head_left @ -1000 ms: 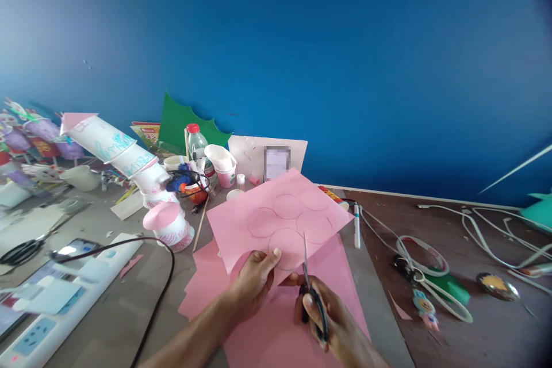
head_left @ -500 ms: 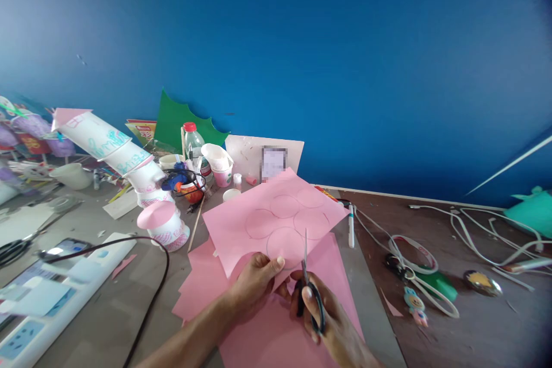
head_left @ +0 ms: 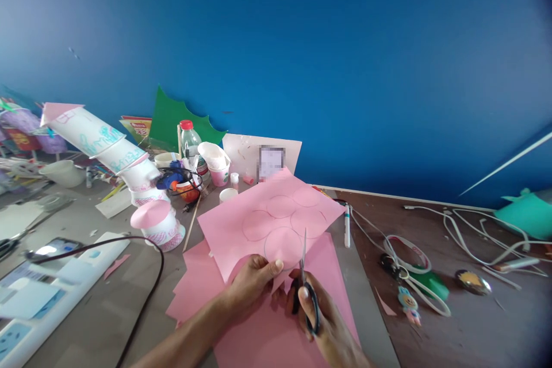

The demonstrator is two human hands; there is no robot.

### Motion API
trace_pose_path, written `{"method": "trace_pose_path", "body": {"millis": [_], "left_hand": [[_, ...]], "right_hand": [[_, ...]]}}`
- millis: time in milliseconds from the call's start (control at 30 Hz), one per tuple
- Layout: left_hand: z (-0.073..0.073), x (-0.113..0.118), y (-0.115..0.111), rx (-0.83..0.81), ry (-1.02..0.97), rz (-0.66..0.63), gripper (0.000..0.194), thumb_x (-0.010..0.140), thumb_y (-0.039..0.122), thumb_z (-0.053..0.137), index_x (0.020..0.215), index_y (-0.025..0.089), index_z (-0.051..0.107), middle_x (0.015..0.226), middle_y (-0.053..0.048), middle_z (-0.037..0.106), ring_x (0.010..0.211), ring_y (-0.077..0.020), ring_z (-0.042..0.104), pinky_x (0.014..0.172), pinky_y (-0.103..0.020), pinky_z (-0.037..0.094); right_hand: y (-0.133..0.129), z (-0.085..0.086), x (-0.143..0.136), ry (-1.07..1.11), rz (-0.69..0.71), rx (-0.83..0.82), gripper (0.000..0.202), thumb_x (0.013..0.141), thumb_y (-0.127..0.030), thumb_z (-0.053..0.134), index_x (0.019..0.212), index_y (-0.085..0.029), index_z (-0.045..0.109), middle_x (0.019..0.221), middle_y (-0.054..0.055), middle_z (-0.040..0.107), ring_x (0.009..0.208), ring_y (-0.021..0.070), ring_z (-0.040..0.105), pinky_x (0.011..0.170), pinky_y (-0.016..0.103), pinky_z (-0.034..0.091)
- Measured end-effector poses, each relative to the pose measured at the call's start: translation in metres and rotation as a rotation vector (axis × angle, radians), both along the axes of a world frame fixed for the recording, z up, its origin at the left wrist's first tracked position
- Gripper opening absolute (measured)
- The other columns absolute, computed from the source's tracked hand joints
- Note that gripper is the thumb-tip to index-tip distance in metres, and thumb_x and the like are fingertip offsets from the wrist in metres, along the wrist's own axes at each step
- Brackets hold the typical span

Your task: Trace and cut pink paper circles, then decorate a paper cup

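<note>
A pink paper sheet (head_left: 263, 198) with several drawn circles is held up, tilted, in my left hand (head_left: 256, 279), its thumb on top near the lowest circle. My right hand (head_left: 321, 310) grips black-handled scissors (head_left: 311, 307), thumb and fingers at the handle loops. The blades (head_left: 304, 250) point away from me at the right side of the lowest circle, against the sheet's near edge. How far the blades are apart cannot be made out. Under both hands lie more pink sheets (head_left: 267, 339).
Stacked decorated paper cups (head_left: 103, 138) lean at the left, near a white power strip (head_left: 60, 293) and a black cable (head_left: 159, 276). A red-capped bottle (head_left: 190, 141) and cups stand behind. At right lie a marker (head_left: 347, 227), white cables (head_left: 466, 230) and a keychain (head_left: 407, 302).
The whole view has shifted slightly, so things appear a little further left. Both hands, the sheet and the scissors keep nearly the same arrangement.
</note>
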State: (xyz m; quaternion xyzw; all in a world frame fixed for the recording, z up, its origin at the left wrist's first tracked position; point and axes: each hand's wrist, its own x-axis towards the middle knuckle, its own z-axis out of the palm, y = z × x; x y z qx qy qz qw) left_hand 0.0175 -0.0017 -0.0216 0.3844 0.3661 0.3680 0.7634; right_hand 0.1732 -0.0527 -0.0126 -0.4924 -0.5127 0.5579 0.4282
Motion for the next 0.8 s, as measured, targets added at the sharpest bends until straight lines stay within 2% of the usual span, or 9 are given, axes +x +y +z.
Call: {"method": "trace_pose_path", "body": {"millis": [100, 200, 300, 433, 600, 800], "left_hand": [[0.000, 0.000, 0.000, 0.023, -0.030, -0.012, 0.050, 0.076, 0.055, 0.069, 0.049, 0.014, 0.063, 0.045, -0.003, 0.059, 0.044, -0.0148, 0.056, 0.046, -0.025, 0.036], [-0.002, 0.001, 0.001, 0.052, -0.059, -0.054, 0.049, 0.075, 0.055, 0.069, 0.049, 0.015, 0.062, 0.046, -0.002, 0.058, 0.044, -0.0144, 0.055, 0.045, -0.025, 0.036], [-0.008, 0.001, 0.002, 0.046, -0.025, -0.034, 0.051, 0.072, 0.057, 0.072, 0.046, 0.016, 0.057, 0.042, 0.000, 0.053, 0.040, -0.0125, 0.052, 0.042, -0.024, 0.034], [-0.013, 0.003, 0.003, 0.018, -0.004, -0.010, 0.052, 0.066, 0.059, 0.075, 0.046, 0.016, 0.054, 0.042, 0.001, 0.053, 0.040, -0.0118, 0.050, 0.040, -0.024, 0.035], [-0.008, 0.005, 0.002, 0.017, -0.032, -0.032, 0.053, 0.065, 0.061, 0.076, 0.047, 0.016, 0.055, 0.046, -0.001, 0.057, 0.043, -0.0122, 0.052, 0.044, -0.024, 0.036], [-0.005, 0.005, 0.001, 0.026, -0.074, -0.081, 0.052, 0.069, 0.060, 0.074, 0.050, 0.014, 0.062, 0.049, -0.005, 0.061, 0.048, -0.0149, 0.055, 0.052, -0.027, 0.040]], "right_hand": [[0.000, 0.002, -0.001, -0.047, -0.026, 0.054, 0.051, 0.089, -0.068, 0.047, 0.098, -0.020, 0.061, 0.070, -0.001, 0.052, 0.069, 0.0166, 0.051, 0.066, 0.028, 0.045], [0.001, 0.003, -0.001, -0.067, -0.036, 0.060, 0.051, 0.089, -0.069, 0.045, 0.090, -0.021, 0.060, 0.074, 0.000, 0.055, 0.070, 0.0164, 0.050, 0.068, 0.028, 0.046], [0.001, 0.004, -0.001, -0.060, -0.039, 0.059, 0.049, 0.089, -0.069, 0.045, 0.085, -0.021, 0.057, 0.075, 0.001, 0.055, 0.072, 0.0167, 0.051, 0.069, 0.028, 0.046], [0.002, 0.001, 0.001, -0.053, -0.027, 0.079, 0.047, 0.091, -0.066, 0.045, 0.090, -0.021, 0.059, 0.075, 0.001, 0.055, 0.072, 0.0174, 0.049, 0.070, 0.029, 0.045], [0.003, -0.004, 0.002, -0.037, -0.001, 0.075, 0.048, 0.092, -0.066, 0.043, 0.084, -0.021, 0.057, 0.071, 0.000, 0.052, 0.066, 0.0159, 0.046, 0.063, 0.028, 0.042], [0.003, -0.006, 0.001, -0.015, -0.028, 0.059, 0.047, 0.091, -0.066, 0.045, 0.087, -0.021, 0.058, 0.071, -0.001, 0.051, 0.066, 0.0157, 0.048, 0.063, 0.027, 0.042]]}}
